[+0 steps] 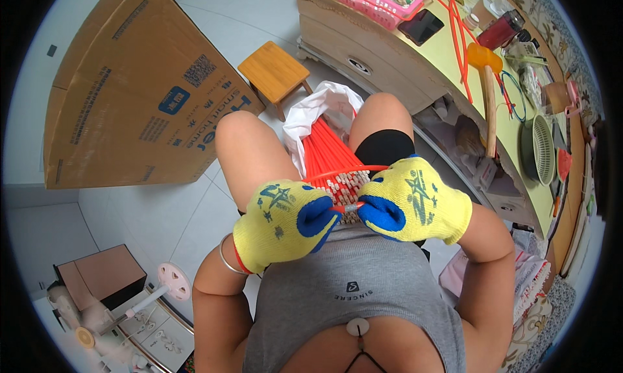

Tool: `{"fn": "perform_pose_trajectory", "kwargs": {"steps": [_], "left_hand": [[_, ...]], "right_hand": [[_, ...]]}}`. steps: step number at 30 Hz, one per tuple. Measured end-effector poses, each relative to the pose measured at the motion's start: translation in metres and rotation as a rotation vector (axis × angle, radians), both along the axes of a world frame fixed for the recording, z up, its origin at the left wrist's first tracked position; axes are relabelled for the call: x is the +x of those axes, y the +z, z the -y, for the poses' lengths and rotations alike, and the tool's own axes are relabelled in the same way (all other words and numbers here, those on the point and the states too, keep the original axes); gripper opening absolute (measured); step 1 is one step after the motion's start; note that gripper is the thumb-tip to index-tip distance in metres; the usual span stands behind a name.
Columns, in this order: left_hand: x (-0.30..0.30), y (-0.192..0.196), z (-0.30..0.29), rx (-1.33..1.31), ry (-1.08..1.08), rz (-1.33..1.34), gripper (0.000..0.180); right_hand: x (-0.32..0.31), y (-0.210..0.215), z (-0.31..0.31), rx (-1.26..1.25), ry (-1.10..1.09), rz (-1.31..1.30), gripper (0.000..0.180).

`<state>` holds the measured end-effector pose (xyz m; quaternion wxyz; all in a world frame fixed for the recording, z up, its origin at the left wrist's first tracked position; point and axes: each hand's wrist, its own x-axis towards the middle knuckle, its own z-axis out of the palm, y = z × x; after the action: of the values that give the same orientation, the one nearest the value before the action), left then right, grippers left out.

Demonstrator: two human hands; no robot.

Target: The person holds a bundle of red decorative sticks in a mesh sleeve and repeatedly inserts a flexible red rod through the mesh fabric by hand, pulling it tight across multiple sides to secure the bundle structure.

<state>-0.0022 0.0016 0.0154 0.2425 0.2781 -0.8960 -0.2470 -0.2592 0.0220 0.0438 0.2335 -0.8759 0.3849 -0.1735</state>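
Both my hands wear yellow knit gloves with blue coated palms and fingers. In front of my belly, my left hand (285, 218) pinches one end of a thin red tube (344, 169). My right hand (415, 201) pinches close beside it, and a short pale greyish joint piece (351, 207) shows between my fingertips. The tube arcs in a loop above both hands. Just beyond, a thick bundle of red tubes (328, 146) with pale ends stands between my knees, partly inside a white plastic bag (328, 97). Finger coating hides how the tube ends meet.
A small wooden stool (272, 68) stands beyond the bag, beside a big cardboard box (143, 87) at left. Along the right runs a pale green table (415, 52) carrying a pink basket (370, 6), a phone (422, 27), an orange-headed mallet (485, 58), and a green colander (537, 150).
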Motion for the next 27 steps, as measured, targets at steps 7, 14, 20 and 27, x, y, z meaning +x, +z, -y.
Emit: {"fn": "perform_pose_trajectory", "kwargs": {"steps": [7,14,20,27], "left_hand": [[0.002,-0.005,-0.005,-0.021,-0.091,0.033,0.019],[0.005,-0.011,0.001,-0.074,-0.079,0.033,0.016],[-0.001,-0.011,-0.001,0.011,-0.069,0.068,0.011],[0.013,-0.019,0.002,0.025,-0.171,0.065,0.026]], "right_hand": [[-0.011,-0.034,-0.006,-0.129,0.163,-0.105,0.024],[-0.008,-0.02,0.015,0.017,0.145,0.144,0.031],[-0.002,-0.041,0.009,0.076,0.156,0.276,0.016],[-0.001,-0.053,0.014,0.012,0.199,0.28,0.022]]}}
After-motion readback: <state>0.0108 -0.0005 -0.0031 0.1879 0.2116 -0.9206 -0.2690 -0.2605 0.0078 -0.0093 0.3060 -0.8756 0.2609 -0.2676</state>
